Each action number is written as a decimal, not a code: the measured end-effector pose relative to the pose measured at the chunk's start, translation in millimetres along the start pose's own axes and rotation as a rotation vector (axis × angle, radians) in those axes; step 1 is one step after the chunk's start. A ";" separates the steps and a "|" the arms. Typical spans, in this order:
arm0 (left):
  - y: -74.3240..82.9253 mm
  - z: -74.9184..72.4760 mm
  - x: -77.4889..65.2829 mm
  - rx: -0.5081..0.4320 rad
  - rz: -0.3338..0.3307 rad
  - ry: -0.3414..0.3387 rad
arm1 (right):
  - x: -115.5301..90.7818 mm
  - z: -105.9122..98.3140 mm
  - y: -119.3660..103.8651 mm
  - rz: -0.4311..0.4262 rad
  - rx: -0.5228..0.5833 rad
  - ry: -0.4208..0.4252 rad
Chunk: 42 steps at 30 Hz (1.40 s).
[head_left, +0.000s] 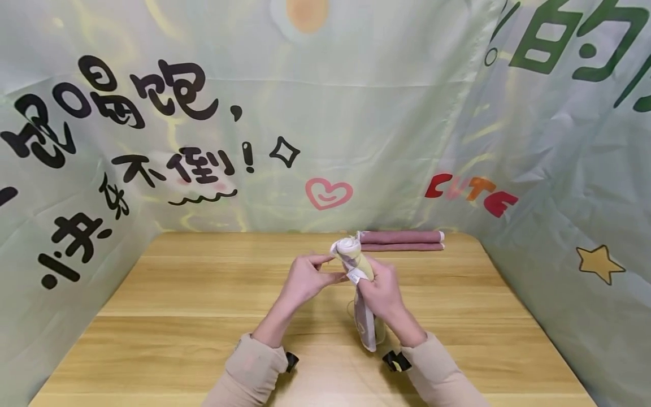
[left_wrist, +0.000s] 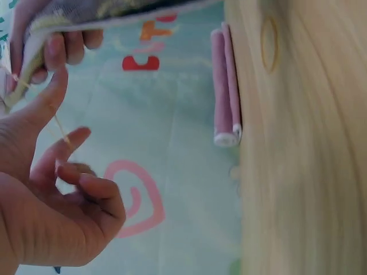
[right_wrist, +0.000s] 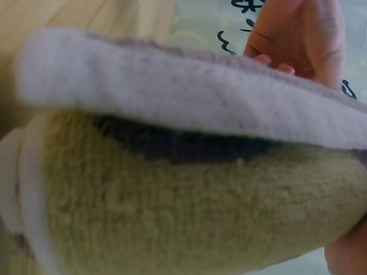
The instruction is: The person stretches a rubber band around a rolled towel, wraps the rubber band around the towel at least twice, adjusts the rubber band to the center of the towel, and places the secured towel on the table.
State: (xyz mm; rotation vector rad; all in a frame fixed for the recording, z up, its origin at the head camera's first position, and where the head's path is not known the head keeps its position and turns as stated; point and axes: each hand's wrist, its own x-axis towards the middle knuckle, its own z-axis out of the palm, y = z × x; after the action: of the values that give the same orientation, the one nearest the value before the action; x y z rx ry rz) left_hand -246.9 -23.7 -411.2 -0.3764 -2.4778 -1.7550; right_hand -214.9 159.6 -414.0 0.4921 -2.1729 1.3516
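A towel (head_left: 363,265), yellow and greyish mauve with a white edge, is upright and partly rolled. My right hand (head_left: 380,287) grips it around the middle, above the table. Up close in the right wrist view, the yellow terry side of the towel (right_wrist: 172,200) bulges under a pale flap. My left hand (head_left: 307,278) is just left of the towel, thumb and fingers spread toward its upper part. A thin yellowish rubber band (left_wrist: 61,129) stretches from the left fingers past the thumb to the towel; its far end is hidden.
Two mauve rolled towels (head_left: 402,239) lie together at the back edge of the wooden table (head_left: 203,316). A thin yellowish loop (left_wrist: 269,44) lies on the tabletop in the left wrist view. Printed cloth walls (head_left: 386,130) stand behind and at both sides.
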 end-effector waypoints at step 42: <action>-12.2 -19.0 4.7 0.643 0.776 -0.053 | 7.3 -27.1 19.6 -0.323 -0.652 -0.504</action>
State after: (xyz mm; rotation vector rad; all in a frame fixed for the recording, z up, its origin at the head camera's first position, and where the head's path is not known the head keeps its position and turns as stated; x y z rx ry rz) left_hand -255.8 -44.6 -415.0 -1.1078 -2.2688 -0.6324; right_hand -225.0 192.3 -413.7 0.9292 -2.6034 0.3183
